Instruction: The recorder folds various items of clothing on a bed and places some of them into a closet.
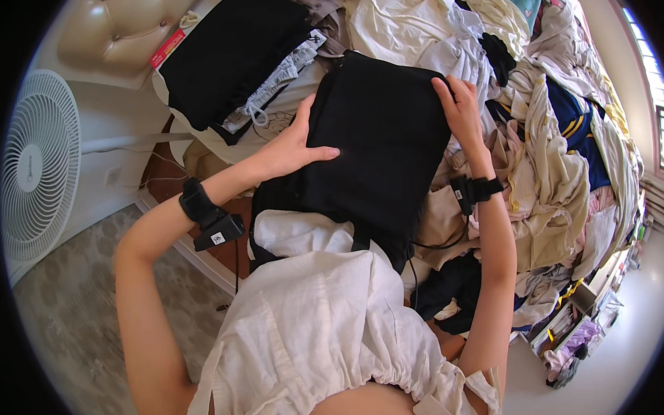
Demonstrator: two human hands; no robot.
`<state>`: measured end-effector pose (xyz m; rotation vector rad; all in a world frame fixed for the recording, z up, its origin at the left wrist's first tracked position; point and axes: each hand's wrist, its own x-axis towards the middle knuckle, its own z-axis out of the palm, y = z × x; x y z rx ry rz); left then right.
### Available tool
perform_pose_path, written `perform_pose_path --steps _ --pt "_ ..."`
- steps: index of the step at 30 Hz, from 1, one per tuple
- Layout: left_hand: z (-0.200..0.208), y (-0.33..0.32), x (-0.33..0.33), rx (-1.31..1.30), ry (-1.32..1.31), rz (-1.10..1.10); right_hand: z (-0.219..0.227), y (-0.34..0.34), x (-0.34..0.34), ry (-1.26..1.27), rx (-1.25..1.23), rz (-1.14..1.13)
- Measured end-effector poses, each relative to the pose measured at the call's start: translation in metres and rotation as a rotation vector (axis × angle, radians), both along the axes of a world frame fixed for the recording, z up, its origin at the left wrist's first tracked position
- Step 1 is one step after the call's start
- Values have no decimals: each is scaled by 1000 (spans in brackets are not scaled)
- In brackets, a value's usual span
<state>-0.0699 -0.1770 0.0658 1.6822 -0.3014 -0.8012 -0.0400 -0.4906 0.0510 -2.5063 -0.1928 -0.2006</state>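
Observation:
A folded black garment (382, 136), squared into a flat block, lies across my lap and reaches toward the piled bed. My left hand (294, 151) grips its left edge, the thumb lying on top and the fingers partly hidden along the side. At the far right corner my right hand (461, 109) holds the same garment, fingers bent over the edge. Beyond my left hand, a stack of folded black clothes (235, 50) sits with a grey-white patterned garment (278, 85) sticking out of it, its drawstring loop hanging down.
Loose clothes (545, 178) in cream, pink and navy heap up on the right. Cream cloth (397, 27) lies at the back. A white fan (41, 164) stands at the left beside a tufted headboard (119, 24). Dark clothing (450, 292) lies near my right forearm.

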Motion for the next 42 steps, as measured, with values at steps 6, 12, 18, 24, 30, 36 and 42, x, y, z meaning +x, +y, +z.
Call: perform_pose_path --steps 6,12,18,24,30,36,42 --pt "-16 2 16 -47 -172 4 -23 -9 3 -156 -215 -88" --pt "-30 2 19 133 -119 -5 -31 -28 -4 152 95 -331" --pt "-25 10 13 419 -295 28 -24 4 -18 268 383 -212" --pt "-27 8 25 412 85 46 -42 1 -18 171 424 -311" --pt "0 -1 30 39 492 8 -52 -5 -37 82 232 -429" --pt "-1 -14 23 40 176 99 67 49 -84 575 682 -289" --pt "82 -56 42 232 -585 -118 88 67 -68 775 1216 -295"
